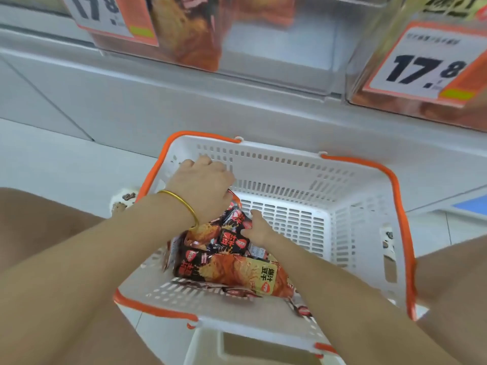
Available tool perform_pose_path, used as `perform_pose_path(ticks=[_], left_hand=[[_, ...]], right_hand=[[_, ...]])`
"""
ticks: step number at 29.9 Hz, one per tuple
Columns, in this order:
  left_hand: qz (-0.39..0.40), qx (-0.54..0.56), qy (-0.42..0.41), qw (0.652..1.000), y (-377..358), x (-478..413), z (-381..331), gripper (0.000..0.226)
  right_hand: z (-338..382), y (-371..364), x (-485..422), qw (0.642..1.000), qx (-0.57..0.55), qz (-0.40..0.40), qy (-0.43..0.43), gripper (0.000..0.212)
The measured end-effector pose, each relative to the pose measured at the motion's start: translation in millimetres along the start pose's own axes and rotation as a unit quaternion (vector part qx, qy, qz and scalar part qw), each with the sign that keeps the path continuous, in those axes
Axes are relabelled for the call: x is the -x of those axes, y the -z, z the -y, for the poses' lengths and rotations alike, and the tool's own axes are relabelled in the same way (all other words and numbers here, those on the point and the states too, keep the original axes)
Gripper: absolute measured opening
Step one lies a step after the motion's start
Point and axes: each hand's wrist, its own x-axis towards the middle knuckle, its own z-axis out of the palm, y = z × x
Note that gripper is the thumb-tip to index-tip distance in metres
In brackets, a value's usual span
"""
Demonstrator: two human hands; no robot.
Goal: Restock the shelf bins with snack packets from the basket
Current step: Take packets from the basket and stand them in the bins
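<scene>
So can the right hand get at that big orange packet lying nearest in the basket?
Probably yes. The right hand is already inside the basket, resting on the pile just beyond the big orange packet, whose top lies uncovered. The left hand works farther back.

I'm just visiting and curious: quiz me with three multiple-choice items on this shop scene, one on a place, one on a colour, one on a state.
1. Where do the red-and-black snack packets lie?
A near left part of the basket
B floor
C far right corner

2. Handles of the white slotted plastic basket?
A blue
B orange
C green

3. The left hand with the gold bangle?
A flat on the floor
B curled over the packets
C on a price tag

Answers: 1 A, the far right stands bare; 2 B, orange rims; 3 B, its fingers curl down onto the pile.
</scene>
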Motion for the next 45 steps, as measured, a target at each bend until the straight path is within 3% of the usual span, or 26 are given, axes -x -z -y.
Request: perform_pose_path(ticks=[2,4,6,8,10,13,17,20,23,26,29,32,35,37,39,41,43,45], left_hand=[[0.012,0.005,-0.001,1.000,-1.4,-4.3,0.0,0.035],[0.026,-0.008,-0.001,1.000,-2.4,-8.6,0.7,0.035],[0.042,-0.013,0.001,0.999,-2.8,-12.8,1.1,0.035],[0.054,-0.018,0.001,0.998,-3.0,-15.4,0.4,0.034],[0.060,-0.013,-0.001,0.998,-3.5,-17.3,-0.7,0.034],[0.083,0.021,-0.004,0.996,-2.4,-20.6,-2.8,0.033],[0.106,0.069,-0.013,0.992,5.8,-27.2,-6.3,0.034],[0.112,0.168,-0.011,0.979,17.1,-29.1,-10.3,0.042],[0.073,0.287,-0.025,0.955,32.9,-27.4,-16.1,0.026],[0.027,0.376,-0.014,0.926,46.3,-25.0,-16.5,0.025],[0.001,0.500,-0.002,0.866,59.0,-20.5,-11.7,0.020],[-0.028,0.583,-0.016,0.812,76.0,-9.5,-8.5,0.017],[-0.075,0.608,-0.038,0.790,99.0,2.5,-4.2,0.013],[-0.150,0.601,-0.045,0.784,118.1,7.4,3.4,0.013],[-0.294,0.561,-0.035,0.773,138.5,5.9,14.5,0.013],[-0.450,0.461,0.004,0.765,159.2,1.1,28.2,0.018],[-0.522,0.314,0.021,0.793,170.9,-8.5,43.9,0.031],[-0.503,0.195,0.030,0.841,169.2,-21.1,56.9,0.042]], right_hand=[[1.9,-4.4,-5.3,0.999,0.046,-0.027,-0.004,0.052],[2.6,-2.9,-4.8,0.991,0.119,-0.053,0.011,0.011],[-1.6,1.3,-4.5,0.986,0.156,-0.060,0.027,0.035],[-4.7,8.3,4.7,0.980,0.174,-0.086,0.035,0.044],[-5.5,18.2,14.0,0.976,0.178,-0.120,0.047,0.038],[4.4,48.6,29.3,0.977,0.158,-0.110,0.090,0.008],[33.9,97.4,63.1,0.980,0.142,-0.076,0.118,0.005],[56.0,127.4,95.1,0.991,0.051,-0.047,0.118,0.007],[71.8,147.7,127.0,0.986,-0.018,-0.048,0.157,0.010],[81.3,156.2,152.9,0.976,-0.106,-0.057,0.182,0.012],[86.4,156.5,172.4,0.947,-0.257,-0.039,0.188,0.005],[95.4,148.2,186.0,0.926,-0.311,0.011,0.212,0.029],[115.5,137.9,205.5,0.920,-0.275,-0.054,0.272,0.032],[138.8,142.0,224.4,0.906,-0.270,-0.099,0.310,0.030],[169.3,157.5,239.1,0.879,-0.273,-0.156,0.359,0.029],[204.7,177.6,245.0,0.837,-0.229,-0.281,0.411,0.033],[239.9,198.7,240.5,0.796,-0.145,-0.418,0.414,0.035],[268.9,218.1,225.2,0.791,-0.045,-0.491,0.361,0.032]])
